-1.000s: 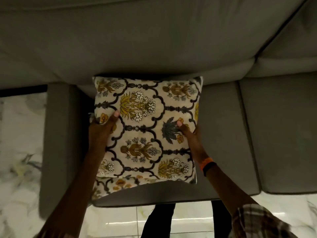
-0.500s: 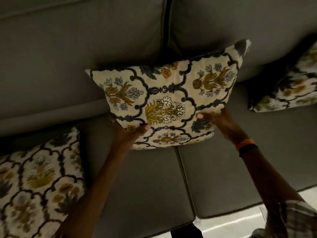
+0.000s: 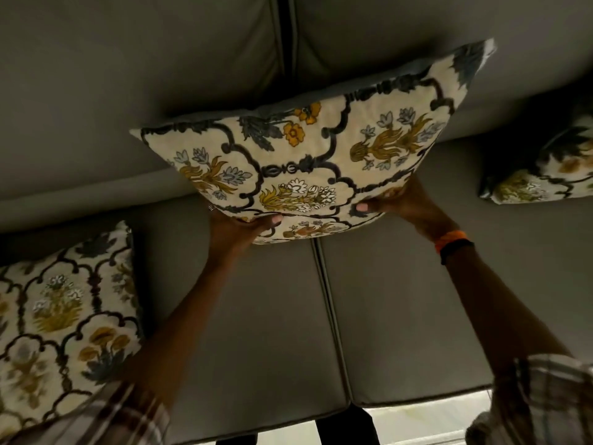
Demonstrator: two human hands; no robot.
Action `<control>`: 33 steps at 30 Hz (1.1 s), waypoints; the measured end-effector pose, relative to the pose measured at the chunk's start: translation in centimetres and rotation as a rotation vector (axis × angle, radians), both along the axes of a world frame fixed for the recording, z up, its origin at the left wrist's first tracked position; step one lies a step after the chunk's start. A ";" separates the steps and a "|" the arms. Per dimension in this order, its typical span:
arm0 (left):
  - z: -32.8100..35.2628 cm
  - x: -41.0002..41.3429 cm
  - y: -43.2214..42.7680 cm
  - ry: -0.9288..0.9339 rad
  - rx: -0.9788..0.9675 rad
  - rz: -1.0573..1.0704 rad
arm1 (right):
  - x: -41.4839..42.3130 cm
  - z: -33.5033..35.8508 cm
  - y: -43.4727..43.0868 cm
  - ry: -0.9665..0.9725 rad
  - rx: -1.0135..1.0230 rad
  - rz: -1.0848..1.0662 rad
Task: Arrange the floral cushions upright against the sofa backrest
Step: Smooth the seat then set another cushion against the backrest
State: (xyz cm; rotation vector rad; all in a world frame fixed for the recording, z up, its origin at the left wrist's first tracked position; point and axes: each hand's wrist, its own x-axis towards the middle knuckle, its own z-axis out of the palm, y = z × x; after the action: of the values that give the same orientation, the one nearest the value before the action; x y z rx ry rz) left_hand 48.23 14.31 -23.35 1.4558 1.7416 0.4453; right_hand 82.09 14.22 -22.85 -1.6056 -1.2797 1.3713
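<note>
Gripping the lower edge of a floral cushion (image 3: 308, 162), the left hand (image 3: 237, 229) curls round its bottom left part, thumb laid on the patterned front and the other fingers hidden behind the fabric. The right hand (image 3: 404, 203) clamps the same edge further right, its thumb pressed on the front and the rest of its fingers out of sight at the back. An orange and black wristband (image 3: 452, 244) sits on the right wrist, and checked sleeves (image 3: 539, 399) cover both forearms near the bottom of the view.

The held cushion stands above both hands, tilted so its right corner rises higher than its left. Its top edge leans against the grey backrest (image 3: 128, 75), across the dark gap between two back pads. Its lower edge hangs over the seam between two seat pads (image 3: 266, 316); whether it touches the seat cannot be told.

A second floral cushion (image 3: 61, 319) lies on the seat well to the left of the left arm. A third cushion (image 3: 545, 175), half in shadow, rests at the right edge, at the foot of the backrest.
</note>
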 end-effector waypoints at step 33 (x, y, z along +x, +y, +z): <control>-2.3 -54.7 -14.2 -0.424 -0.152 0.575 | -59.0 -2.4 -12.8 0.089 -0.278 -0.169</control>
State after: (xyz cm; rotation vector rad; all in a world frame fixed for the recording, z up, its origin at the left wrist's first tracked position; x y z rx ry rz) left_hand -6.43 0.13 -25.64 0.6686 1.7695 0.8328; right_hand 23.07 1.37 -25.29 -1.7699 -0.9092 1.5453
